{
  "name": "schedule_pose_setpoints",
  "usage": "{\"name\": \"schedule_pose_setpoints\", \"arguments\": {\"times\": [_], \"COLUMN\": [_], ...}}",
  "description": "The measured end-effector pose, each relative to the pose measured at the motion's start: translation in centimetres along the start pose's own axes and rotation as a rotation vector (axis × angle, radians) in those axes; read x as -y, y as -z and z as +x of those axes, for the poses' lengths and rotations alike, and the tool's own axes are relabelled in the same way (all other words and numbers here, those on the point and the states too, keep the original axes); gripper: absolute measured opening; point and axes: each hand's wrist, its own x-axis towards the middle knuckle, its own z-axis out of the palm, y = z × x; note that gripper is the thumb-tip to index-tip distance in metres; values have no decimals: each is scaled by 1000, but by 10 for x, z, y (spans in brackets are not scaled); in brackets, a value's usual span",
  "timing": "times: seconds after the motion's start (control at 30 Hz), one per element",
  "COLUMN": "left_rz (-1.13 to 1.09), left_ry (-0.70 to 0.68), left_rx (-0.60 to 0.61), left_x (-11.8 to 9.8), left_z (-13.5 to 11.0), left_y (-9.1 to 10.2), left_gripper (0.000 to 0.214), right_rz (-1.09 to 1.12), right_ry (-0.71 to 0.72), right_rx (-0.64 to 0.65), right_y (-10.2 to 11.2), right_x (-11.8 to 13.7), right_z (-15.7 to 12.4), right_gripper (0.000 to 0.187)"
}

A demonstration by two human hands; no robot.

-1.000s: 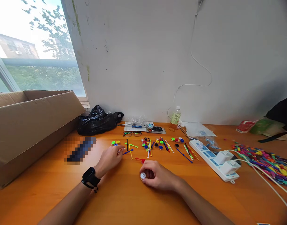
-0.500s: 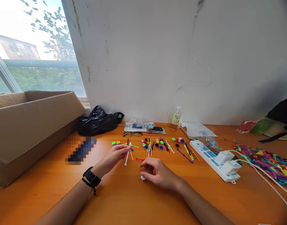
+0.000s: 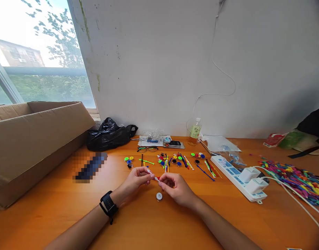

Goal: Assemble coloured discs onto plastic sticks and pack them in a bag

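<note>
Between my two hands is a thin white plastic stick [image 3: 156, 178] with an arrow-like end. My left hand [image 3: 137, 181] pinches it at the left, and my right hand [image 3: 176, 187] grips its other end between thumb and fingers. A bit of red shows right behind the stick; whether it lies on the table or is held, I cannot tell. Just below my hands a round white spool-like piece [image 3: 159, 196] rests on the wooden table [image 3: 138, 225]. Beyond my fingers lie a green stick [image 3: 146, 161] and a black stick [image 3: 142, 159].
Several coloured discs and sticks [image 3: 186, 162] spread across the table's middle. A power strip [image 3: 238, 178] with white plugs and a colourful pile [image 3: 292, 180] are at the right. Behind stand a bottle [image 3: 195, 132], glasses [image 3: 147, 149] and a black bag [image 3: 109, 133]. A cardboard box [image 3: 39, 139] is left.
My left hand has moved right and nearer with the white stick. My right hand has lifted off the white round piece and taken the stick's other end.
</note>
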Motion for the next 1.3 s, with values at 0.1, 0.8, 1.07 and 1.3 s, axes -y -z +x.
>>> {"name": "schedule_pose_setpoints", "arguments": {"times": [0.1,0.8,1.07,1.3], "left_rz": [40,193,155,132], "left_ry": [-17,-15,-6,11], "left_rx": [-20,-82,-98,-45], "left_x": [-4,-6,-7,-15], "left_z": [-3,-6,-7,-11], "left_y": [-1,0,-1,-5], "left_gripper": [34,39,36,34], "right_rz": [17,-86,-136,-181], "right_ry": [1,28,69,117], "right_rx": [-83,-171,-191,-207], "right_y": [3,10,10,12], "right_x": [-2,-6,-5,-2], "right_z": [2,7,7,7], "right_gripper": [30,27,28,21]}}
